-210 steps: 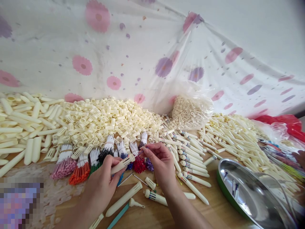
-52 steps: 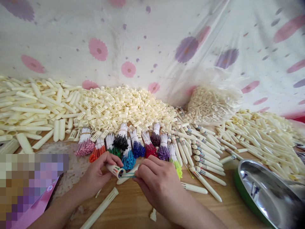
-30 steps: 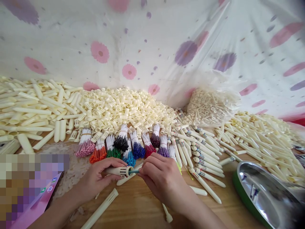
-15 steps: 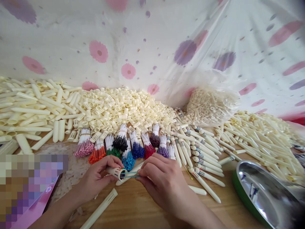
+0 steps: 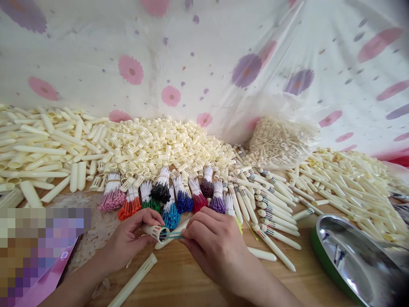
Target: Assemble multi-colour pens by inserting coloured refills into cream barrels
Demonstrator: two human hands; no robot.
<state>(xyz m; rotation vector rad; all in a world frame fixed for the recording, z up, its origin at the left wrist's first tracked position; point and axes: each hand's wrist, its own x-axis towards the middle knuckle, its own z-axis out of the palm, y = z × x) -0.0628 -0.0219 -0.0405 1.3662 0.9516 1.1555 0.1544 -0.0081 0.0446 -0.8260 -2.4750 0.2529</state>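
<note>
My left hand (image 5: 132, 236) is closed around a cream slotted pen collar (image 5: 152, 231), its round open end facing right. Coloured bits show in the collar's slots. My right hand (image 5: 217, 245) pinches thin teal pen refills (image 5: 174, 234), whose far ends reach into that opening; how many there are I cannot tell. Behind the hands stand bundles of coloured refills, among them light blue (image 5: 171, 215), orange (image 5: 129, 207) and dark blue (image 5: 184, 200). A cream pen barrel (image 5: 172, 241) lies partly hidden under my right hand.
Loose slotted collars (image 5: 166, 145) are heaped at the back, with pen barrels (image 5: 38, 147) to their left. Assembled multicolour pens (image 5: 277, 245) lie right of centre. A green-sided metal bowl (image 5: 319, 251) stands front right, and a single slotted barrel (image 5: 136, 279) lies front left.
My right fingertips have moved slightly left, closer to the collar, with the refills still pinched. The left hand keeps its hold on the collar. The whole view has shifted a little.
</note>
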